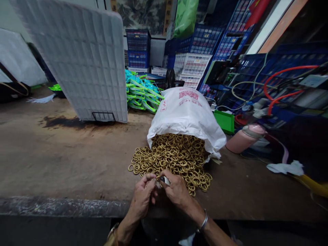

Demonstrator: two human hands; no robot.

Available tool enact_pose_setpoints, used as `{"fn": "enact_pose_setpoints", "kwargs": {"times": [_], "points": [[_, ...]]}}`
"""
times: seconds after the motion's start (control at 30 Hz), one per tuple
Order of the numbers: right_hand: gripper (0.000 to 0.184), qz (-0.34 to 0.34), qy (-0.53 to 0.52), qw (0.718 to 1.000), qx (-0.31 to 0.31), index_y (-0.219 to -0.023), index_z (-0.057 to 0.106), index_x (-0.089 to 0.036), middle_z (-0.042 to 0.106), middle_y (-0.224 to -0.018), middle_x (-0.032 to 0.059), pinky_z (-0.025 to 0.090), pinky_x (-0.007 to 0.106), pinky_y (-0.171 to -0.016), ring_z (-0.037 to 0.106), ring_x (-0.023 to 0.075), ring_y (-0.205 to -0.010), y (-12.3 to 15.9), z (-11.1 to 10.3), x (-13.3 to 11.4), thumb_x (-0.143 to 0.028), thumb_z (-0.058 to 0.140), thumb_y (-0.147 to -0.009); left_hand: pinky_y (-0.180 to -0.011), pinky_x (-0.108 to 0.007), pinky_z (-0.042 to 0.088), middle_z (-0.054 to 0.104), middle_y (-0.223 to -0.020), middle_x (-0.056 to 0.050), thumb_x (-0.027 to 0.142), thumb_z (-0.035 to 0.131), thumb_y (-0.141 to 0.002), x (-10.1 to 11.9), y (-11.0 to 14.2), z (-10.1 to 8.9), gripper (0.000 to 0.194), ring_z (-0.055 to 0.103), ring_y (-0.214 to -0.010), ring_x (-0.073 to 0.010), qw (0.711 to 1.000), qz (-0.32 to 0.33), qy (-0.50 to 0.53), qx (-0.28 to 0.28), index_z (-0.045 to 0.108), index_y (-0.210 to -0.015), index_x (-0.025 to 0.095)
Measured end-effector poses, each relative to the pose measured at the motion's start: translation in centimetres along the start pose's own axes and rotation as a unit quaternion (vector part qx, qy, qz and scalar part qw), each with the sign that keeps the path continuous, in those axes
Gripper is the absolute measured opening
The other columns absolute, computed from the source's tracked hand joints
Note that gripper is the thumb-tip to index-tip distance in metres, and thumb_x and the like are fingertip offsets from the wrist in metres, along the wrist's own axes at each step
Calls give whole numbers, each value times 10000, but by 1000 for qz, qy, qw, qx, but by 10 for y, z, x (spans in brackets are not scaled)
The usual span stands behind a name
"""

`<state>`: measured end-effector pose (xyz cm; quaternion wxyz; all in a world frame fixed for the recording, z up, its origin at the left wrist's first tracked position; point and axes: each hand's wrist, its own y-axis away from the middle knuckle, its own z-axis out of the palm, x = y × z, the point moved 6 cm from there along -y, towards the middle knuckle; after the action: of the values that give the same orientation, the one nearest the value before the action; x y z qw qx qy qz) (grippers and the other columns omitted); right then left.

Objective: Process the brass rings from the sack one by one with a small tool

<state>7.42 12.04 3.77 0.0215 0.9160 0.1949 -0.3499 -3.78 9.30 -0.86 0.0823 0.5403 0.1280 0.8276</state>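
Note:
A heap of brass-coloured metal rings [174, 155] spills from the mouth of a white woven sack [187, 112] lying on the brown worktable [64, 160]. My left hand [144, 194] and my right hand [176, 191] meet at the near edge of the heap, close to the table's front edge. Both have their fingers pinched together. Between them is a small ring and a small white-and-dark piece [164, 180] held by my right hand; what it is I cannot make out. A bracelet is on my right wrist, a watch on the left.
A white quilted panel [82, 58] leans on a stand at the back left. Bundles of green and blue items [140, 92] lie behind the sack. A pink flask [243, 138], green box [224, 121], hoses and stacked blue and white crates [194, 51] fill the right.

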Motion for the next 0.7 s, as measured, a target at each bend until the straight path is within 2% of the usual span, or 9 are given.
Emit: {"fn": "enact_pose_setpoints", "kwargs": {"times": [0.13, 0.23, 0.3, 0.37, 0.53, 0.7], "points": [[164, 42, -130, 991, 3, -736, 547, -180, 528, -599, -27, 329, 191, -535, 462, 98, -555, 7, -2, 8, -292, 441, -793, -306, -129, 251, 437, -478, 87, 475, 603, -676, -1, 5, 5, 330, 339, -333, -29, 998, -4, -61, 9, 497, -734, 169], [221, 90, -253, 963, -11, -717, 526, -171, 509, -557, -36, 352, 190, -532, 452, 92, -533, 11, 0, 16, -351, 434, -805, -312, -134, 224, 414, -441, 92, 494, 587, -677, 1, 10, 11, 338, 304, -315, -24, 996, 1, -94, 12, 487, -682, 171], [284, 111, -296, 949, -10, -693, 514, -169, 495, -526, -41, 349, 191, -514, 433, 87, -505, 13, 1, 21, -405, 415, -816, -320, -138, 225, 403, -422, 92, 486, 584, -680, 4, 13, 17, 329, 300, -316, -26, 994, 14, -110, 3, 497, -676, 169], [306, 119, -298, 947, -4, -677, 515, -166, 491, -516, -43, 336, 191, -498, 417, 83, -492, 15, 0, 24, -425, 421, -810, -324, -141, 234, 411, -423, 90, 467, 586, -682, 5, 16, 21, 308, 308, -322, -31, 993, 14, -120, -5, 516, -696, 167], [246, 111, -237, 965, 11, -634, 492, -169, 458, -526, -56, 328, 185, -514, 404, 75, -508, 18, -7, 22, -357, 456, -787, -326, -137, 273, 467, -515, 77, 443, 581, -699, -3, 20, 24, 293, 359, -345, -35, 993, -25, -117, -23, 527, -814, 179], [232, 83, -180, 980, 16, -646, 493, -170, 437, -565, -58, 302, 184, -515, 380, 73, -535, 22, -10, 17, -340, 448, -797, -330, -134, 267, 435, -485, 79, 447, 556, -732, -8, 23, 29, 287, 334, -341, -27, 993, -38, -87, -75, 476, -699, 174]]}}
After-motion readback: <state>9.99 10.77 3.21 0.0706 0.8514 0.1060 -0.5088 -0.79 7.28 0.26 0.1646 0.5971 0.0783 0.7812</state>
